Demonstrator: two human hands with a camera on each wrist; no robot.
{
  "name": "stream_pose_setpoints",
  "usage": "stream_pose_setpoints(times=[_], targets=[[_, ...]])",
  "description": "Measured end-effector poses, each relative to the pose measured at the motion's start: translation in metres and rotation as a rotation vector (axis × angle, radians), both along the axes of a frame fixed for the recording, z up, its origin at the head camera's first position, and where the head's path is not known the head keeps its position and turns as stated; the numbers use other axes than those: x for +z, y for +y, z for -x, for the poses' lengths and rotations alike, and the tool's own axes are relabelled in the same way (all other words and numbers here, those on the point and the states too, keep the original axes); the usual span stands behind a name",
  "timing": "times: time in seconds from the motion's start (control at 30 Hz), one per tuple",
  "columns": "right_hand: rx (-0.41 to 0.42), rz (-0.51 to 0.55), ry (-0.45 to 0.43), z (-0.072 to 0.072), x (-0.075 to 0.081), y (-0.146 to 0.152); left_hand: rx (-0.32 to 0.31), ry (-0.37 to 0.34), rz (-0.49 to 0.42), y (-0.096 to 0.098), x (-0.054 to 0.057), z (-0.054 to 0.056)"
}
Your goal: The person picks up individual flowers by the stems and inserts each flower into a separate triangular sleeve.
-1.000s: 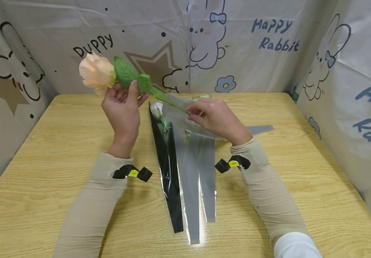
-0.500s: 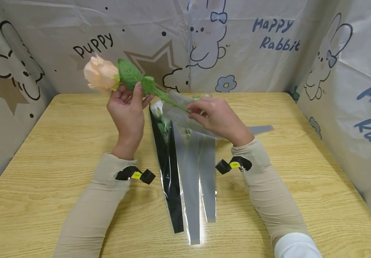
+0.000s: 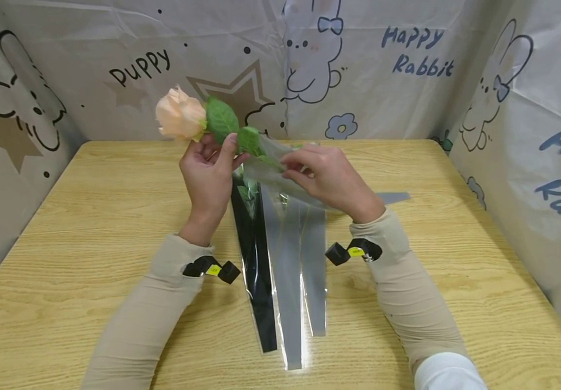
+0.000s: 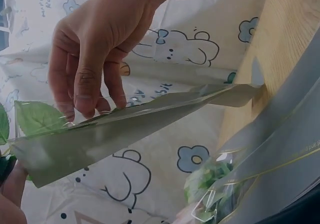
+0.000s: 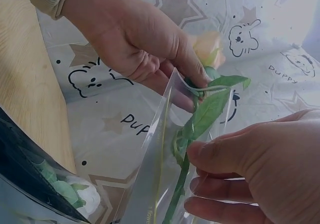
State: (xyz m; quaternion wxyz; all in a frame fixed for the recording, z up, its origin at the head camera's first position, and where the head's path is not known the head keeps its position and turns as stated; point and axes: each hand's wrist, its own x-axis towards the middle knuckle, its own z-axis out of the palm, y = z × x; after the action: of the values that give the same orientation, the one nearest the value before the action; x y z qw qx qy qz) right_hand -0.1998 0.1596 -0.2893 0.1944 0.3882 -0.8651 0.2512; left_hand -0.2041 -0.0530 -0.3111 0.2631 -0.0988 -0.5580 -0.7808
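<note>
My left hand [image 3: 209, 179] pinches a peach rose [image 3: 180, 115] by its stem just below the bloom, which points left. Its leaves [image 3: 223, 119] lie beside the thumb. Opposite, my right hand [image 3: 329, 176] pinches the upper part of a grey, clear-fronted flower sleeve [image 4: 100, 144] between thumb and fingers. In the right wrist view, the green stem [image 5: 179, 189] and a leaf [image 5: 207, 113] are inside the clear film, while the bloom stays outside its mouth. The stem's lower end is hidden behind the right hand in the head view.
Below the hands, a black sleeve [image 3: 258, 281] with a white rose [image 5: 89, 201] lies on the wooden table [image 3: 114, 216]. Beside it are two grey sleeves, one long [image 3: 289, 303] and one shorter [image 3: 315, 292]. Printed cloth walls [image 3: 241, 32] enclose the table.
My left hand has moved right and slightly down with the rose, sliding its stem further into the sleeve. The right hand has stayed nearly still.
</note>
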Motion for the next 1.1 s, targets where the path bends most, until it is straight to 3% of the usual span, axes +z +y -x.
stream_pose_setpoints(times=[0.2, 0.47, 0.87, 1.1], targets=[[0.0, -0.003, 0.016, -0.0015, 0.0026, -0.0013, -0.006, 0.012, 0.041, 0.0002, 0.0004, -0.0015], [0.005, 0.008, 0.02, -0.002, 0.0034, -0.0019, 0.103, -0.026, 0.254, -0.0021, -0.0017, -0.0041], [-0.003, -0.01, 0.014, -0.0026, 0.0033, -0.0016, 0.036, -0.147, 0.381, -0.0023, 0.0005, -0.0044], [-0.003, -0.007, 0.025, -0.0024, 0.0025, -0.0017, -0.024, -0.175, 0.388, -0.004, 0.0015, -0.0033]])
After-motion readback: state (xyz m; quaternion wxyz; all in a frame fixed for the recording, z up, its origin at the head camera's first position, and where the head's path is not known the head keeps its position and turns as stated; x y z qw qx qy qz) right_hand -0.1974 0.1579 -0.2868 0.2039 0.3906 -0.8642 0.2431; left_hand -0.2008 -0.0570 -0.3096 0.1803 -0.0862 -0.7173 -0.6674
